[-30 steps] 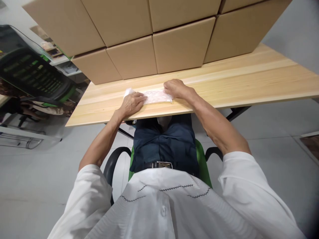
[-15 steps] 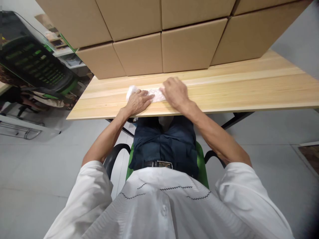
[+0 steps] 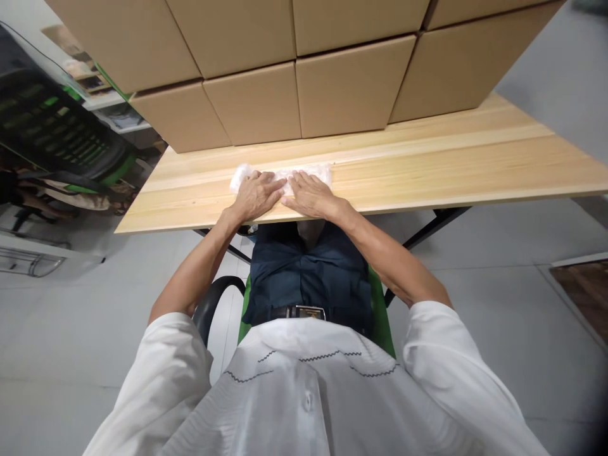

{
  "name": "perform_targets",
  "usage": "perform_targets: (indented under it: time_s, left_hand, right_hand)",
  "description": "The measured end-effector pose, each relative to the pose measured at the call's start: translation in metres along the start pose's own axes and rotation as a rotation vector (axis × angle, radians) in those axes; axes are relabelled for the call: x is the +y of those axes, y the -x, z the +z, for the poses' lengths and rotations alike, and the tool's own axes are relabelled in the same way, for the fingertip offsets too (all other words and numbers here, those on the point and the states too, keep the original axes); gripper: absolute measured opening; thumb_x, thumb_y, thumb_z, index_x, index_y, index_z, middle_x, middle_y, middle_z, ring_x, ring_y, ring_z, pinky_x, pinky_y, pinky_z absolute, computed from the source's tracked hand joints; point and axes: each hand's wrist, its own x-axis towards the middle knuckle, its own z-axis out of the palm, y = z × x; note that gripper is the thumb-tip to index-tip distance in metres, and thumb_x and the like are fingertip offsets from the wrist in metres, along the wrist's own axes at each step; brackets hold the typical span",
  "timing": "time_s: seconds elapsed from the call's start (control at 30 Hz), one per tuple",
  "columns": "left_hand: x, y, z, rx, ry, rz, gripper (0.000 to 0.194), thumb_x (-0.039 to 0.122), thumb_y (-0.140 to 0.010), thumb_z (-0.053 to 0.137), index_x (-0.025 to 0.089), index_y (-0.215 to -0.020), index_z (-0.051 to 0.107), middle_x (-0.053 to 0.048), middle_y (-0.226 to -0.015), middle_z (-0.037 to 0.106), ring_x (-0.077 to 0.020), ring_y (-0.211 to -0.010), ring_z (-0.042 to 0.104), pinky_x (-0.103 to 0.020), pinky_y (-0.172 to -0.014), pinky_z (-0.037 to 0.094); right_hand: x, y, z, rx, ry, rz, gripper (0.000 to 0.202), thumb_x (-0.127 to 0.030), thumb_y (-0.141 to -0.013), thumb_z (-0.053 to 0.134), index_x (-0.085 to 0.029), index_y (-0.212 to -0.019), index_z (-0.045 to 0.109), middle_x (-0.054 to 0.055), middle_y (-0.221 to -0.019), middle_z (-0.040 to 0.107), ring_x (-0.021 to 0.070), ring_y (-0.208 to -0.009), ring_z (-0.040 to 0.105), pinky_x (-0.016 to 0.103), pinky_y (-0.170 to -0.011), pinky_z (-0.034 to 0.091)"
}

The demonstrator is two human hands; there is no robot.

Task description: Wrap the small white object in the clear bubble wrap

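Note:
A crumpled whitish strip (image 3: 323,173), of thin cloth or plastic I cannot tell apart, lies along the front part of the wooden table (image 3: 427,161). Its left end bulges up in a bunched white lump. My left hand (image 3: 257,195) rests on the strip just right of that lump, fingers spread and pointing away to the right. My right hand (image 3: 310,193) lies flat across the strip's right half, its fingertips close to those of my left hand. Both palms face down, and part of the strip is hidden beneath them.
Stacked cardboard boxes (image 3: 344,88) form a wall along the table's back. A black and green chair (image 3: 66,136) stands at the far left, with part of another person beside it. Below the table edge are my legs and the green seat (image 3: 380,310) under me.
My right hand has come down from a curled, raised pose at the strip's right end. It now lies flat, nearer my left hand. More of the strip's right end shows.

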Motion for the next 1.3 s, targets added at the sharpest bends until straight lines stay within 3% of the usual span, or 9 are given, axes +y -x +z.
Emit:
perform_targets:
  time_s: [0.3,0.4,0.5,0.63,0.8,0.9,1.07,1.2,1.3]
  left_hand:
    - [0.005,0.000,0.000,-0.013,-0.017,-0.030,0.060,0.053,-0.125,0.050,0.033,-0.174,0.077,-0.019,-0.171,0.073,-0.0459,-0.146,0.066,-0.068,-0.123,0.053]
    - [0.005,0.000,0.001,-0.022,0.011,-0.028,0.059,0.052,-0.124,0.051,0.032,-0.172,0.079,-0.020,-0.171,0.074,-0.0457,-0.145,0.066,-0.068,-0.123,0.053]
    - [0.004,0.000,0.002,-0.012,0.021,-0.022,0.060,0.054,-0.124,0.050,0.032,-0.171,0.079,-0.020,-0.169,0.074,-0.0453,-0.143,0.065,-0.067,-0.121,0.053]
    - [0.007,0.000,0.002,-0.025,0.020,-0.016,0.061,0.059,-0.125,0.048,0.031,-0.170,0.079,-0.021,-0.164,0.075,-0.0453,-0.141,0.064,-0.065,-0.117,0.053]
    - [0.006,0.004,0.000,-0.016,0.055,0.032,0.058,0.050,-0.124,0.046,0.025,-0.162,0.083,-0.021,-0.165,0.076,-0.0437,-0.146,0.068,-0.065,-0.127,0.053]
    - [-0.008,0.007,-0.009,0.089,0.124,0.017,0.057,0.053,-0.125,0.049,0.023,-0.161,0.082,-0.020,-0.171,0.074,-0.0412,-0.158,0.068,-0.063,-0.137,0.051]
    - [-0.055,0.006,-0.031,0.322,0.234,-0.242,0.078,0.080,-0.125,0.045,0.034,-0.186,0.057,-0.019,-0.177,0.071,-0.0414,-0.170,0.064,-0.067,-0.136,0.054]
    - [-0.085,0.006,-0.027,0.276,0.421,-0.447,0.097,0.091,-0.117,0.053,0.025,-0.188,0.055,-0.027,-0.168,0.076,-0.0435,-0.154,0.077,-0.065,-0.128,0.062]
    - [-0.090,0.009,-0.011,0.177,0.379,-0.519,0.102,0.092,-0.114,0.059,0.017,-0.184,0.058,-0.032,-0.174,0.072,-0.0464,-0.159,0.074,-0.065,-0.134,0.059]
  right_hand:
    - [0.027,0.019,-0.005,0.012,0.048,0.059,0.101,-0.063,-0.124,0.040,0.011,-0.192,0.033,0.034,-0.204,0.024,0.0461,-0.194,0.021,0.059,-0.159,0.020]
    - [0.020,0.023,-0.006,0.152,0.072,0.074,0.094,-0.059,-0.126,0.041,0.012,-0.188,0.040,0.039,-0.199,0.033,0.0505,-0.191,0.030,0.068,-0.157,0.022]
    - [0.005,0.014,-0.003,0.259,0.054,-0.049,0.087,-0.056,-0.127,0.039,0.003,-0.190,0.043,0.034,-0.200,0.036,0.0484,-0.191,0.032,0.072,-0.155,0.024]
    - [-0.008,-0.002,0.002,0.097,0.007,-0.113,0.083,-0.053,-0.129,0.032,0.001,-0.191,0.043,0.029,-0.200,0.041,0.0416,-0.190,0.036,0.062,-0.156,0.028]
    - [0.002,-0.006,0.006,0.053,0.048,-0.081,0.085,-0.051,-0.127,0.035,0.001,-0.194,0.039,0.028,-0.204,0.031,0.0414,-0.194,0.026,0.062,-0.157,0.023]
    - [0.007,-0.005,0.008,0.020,0.065,-0.082,0.086,-0.053,-0.126,0.037,-0.001,-0.194,0.039,0.027,-0.205,0.028,0.0434,-0.194,0.024,0.066,-0.157,0.021]
    - [0.003,-0.004,0.005,0.021,0.054,-0.077,0.085,-0.055,-0.126,0.039,-0.006,-0.195,0.041,0.024,-0.206,0.027,0.0475,-0.194,0.022,0.073,-0.156,0.019]
    - [-0.002,0.000,0.001,0.015,0.040,-0.070,0.083,-0.055,-0.126,0.039,-0.008,-0.195,0.042,0.024,-0.207,0.028,0.0481,-0.194,0.020,0.074,-0.156,0.016]
    - [-0.003,0.001,0.001,0.034,0.032,-0.081,0.081,-0.055,-0.126,0.040,-0.011,-0.194,0.045,0.023,-0.206,0.030,0.0503,-0.193,0.022,0.077,-0.155,0.017]
